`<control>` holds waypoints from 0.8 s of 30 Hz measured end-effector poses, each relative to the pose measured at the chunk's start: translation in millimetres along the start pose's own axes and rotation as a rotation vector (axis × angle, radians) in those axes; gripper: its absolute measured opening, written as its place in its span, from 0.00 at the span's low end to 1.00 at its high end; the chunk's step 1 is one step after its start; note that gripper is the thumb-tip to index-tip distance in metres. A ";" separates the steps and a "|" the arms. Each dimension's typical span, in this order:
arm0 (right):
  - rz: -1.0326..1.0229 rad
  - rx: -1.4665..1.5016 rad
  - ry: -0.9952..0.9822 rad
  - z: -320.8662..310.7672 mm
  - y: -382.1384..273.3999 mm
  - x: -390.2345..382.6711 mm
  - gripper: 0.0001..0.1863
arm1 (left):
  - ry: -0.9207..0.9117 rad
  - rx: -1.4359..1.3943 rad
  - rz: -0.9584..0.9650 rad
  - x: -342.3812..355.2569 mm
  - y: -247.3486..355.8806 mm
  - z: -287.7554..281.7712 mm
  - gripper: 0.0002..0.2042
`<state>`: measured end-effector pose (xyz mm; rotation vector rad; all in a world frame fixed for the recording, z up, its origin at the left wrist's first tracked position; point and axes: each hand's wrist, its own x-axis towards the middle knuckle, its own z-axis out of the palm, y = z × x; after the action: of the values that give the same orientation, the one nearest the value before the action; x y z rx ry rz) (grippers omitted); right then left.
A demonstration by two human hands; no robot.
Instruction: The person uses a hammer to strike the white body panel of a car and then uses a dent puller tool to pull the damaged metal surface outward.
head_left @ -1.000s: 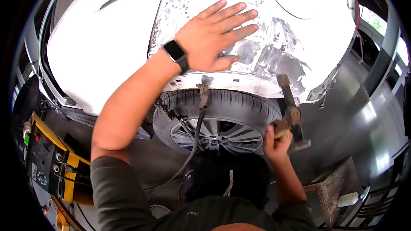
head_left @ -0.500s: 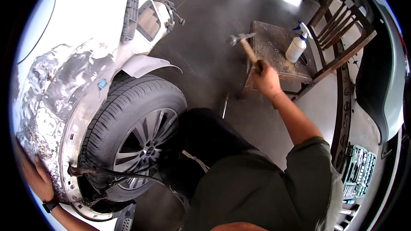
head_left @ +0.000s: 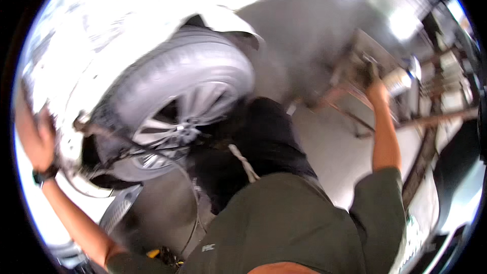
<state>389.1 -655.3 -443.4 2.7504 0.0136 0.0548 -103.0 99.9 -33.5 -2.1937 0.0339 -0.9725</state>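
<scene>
The white car's bare, scuffed panel [head_left: 66, 86] lies at the left, washed out by glare. My left hand [head_left: 38, 139] rests against it with the fingers stretched out, holding nothing. Far to the right, my right hand [head_left: 377, 93] reaches to the wooden chair [head_left: 362, 45], its fingers closed and smeared by motion. A hammer [head_left: 370, 63] shows as a dark blur at the fingertips over the seat. Beside that hand is a white spray bottle [head_left: 398, 81], which looks tilted in the blur.
A tyre on an alloy wheel [head_left: 185, 71] fills the wheel arch between the car and my knees. A thin cable [head_left: 195, 198] hangs in front of it. Another dark car part [head_left: 459, 160] stands at the right edge. A yellow and black item [head_left: 162, 254] lies low on the floor.
My right hand has brought the hammer from in front of the chair onto its seat area. The whole view has swung, so the wheel and chair sit further right. My left hand stays on the panel.
</scene>
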 end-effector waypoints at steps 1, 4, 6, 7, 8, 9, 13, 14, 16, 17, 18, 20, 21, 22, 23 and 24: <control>0.059 0.333 -0.094 -37.7 -37.4 -33.9 0.23 | -0.014 -0.003 -0.015 2.1 18.0 -1.9 0.37; 0.229 0.520 0.015 -38.4 -15.9 -89.9 0.29 | 0.050 -0.062 -0.023 30.9 63.2 7.7 0.40; 0.255 0.278 0.233 19.0 -17.2 -112.1 0.33 | -0.015 -0.062 -0.007 28.0 53.2 -14.4 0.41; 0.265 0.228 0.330 30.0 -21.5 -121.2 0.34 | -0.019 -0.023 -0.037 15.2 42.9 -30.3 0.41; 0.238 0.237 0.416 29.5 -30.6 -129.3 0.36 | -0.070 -0.013 0.004 5.0 35.6 -41.0 0.40; 0.169 0.296 0.460 1.2 -37.6 -131.3 0.36 | -0.138 -0.018 0.027 -0.7 42.8 -46.5 0.40; -0.131 0.800 0.574 -29.8 -79.9 -138.6 0.22 | -0.183 0.026 0.021 -3.7 26.2 -49.0 0.38; -0.197 0.897 0.540 -40.8 -96.2 -145.6 0.23 | -0.180 0.034 0.022 5.6 20.3 -51.8 0.38; -0.249 0.922 0.519 -60.5 -123.3 -154.4 0.22 | -0.120 0.065 0.079 30.1 15.8 -39.4 0.37; -0.246 0.919 0.527 -51.3 -129.2 -148.4 0.22 | -0.098 0.088 0.113 43.7 14.3 -32.8 0.37; -0.331 0.913 0.531 -40.8 -136.4 -144.1 0.20 | -0.078 0.069 0.139 59.5 15.7 -29.3 0.37; -0.418 0.900 0.532 -29.9 -152.7 -141.5 0.19 | -0.039 0.098 0.185 84.3 15.7 -21.8 0.37; -0.451 0.973 0.485 -31.0 -165.5 -147.4 0.18 | -0.076 0.028 0.194 96.7 17.4 -25.2 0.38; -0.478 1.039 0.444 -32.3 -174.2 -150.4 0.18 | -0.105 -0.045 0.199 107.3 19.6 -29.7 0.40; -0.549 1.047 0.487 -9.1 -187.4 -141.3 0.22 | -0.081 -0.048 0.212 112.8 23.2 -32.2 0.40; -0.546 1.040 0.485 10.1 -197.7 -141.7 0.22 | -0.079 -0.056 0.210 111.7 22.7 -33.0 0.40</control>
<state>247.6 -478.7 -533.2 3.5027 1.2277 0.7428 -39.1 30.1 38.0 -2.2247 0.2522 -0.7759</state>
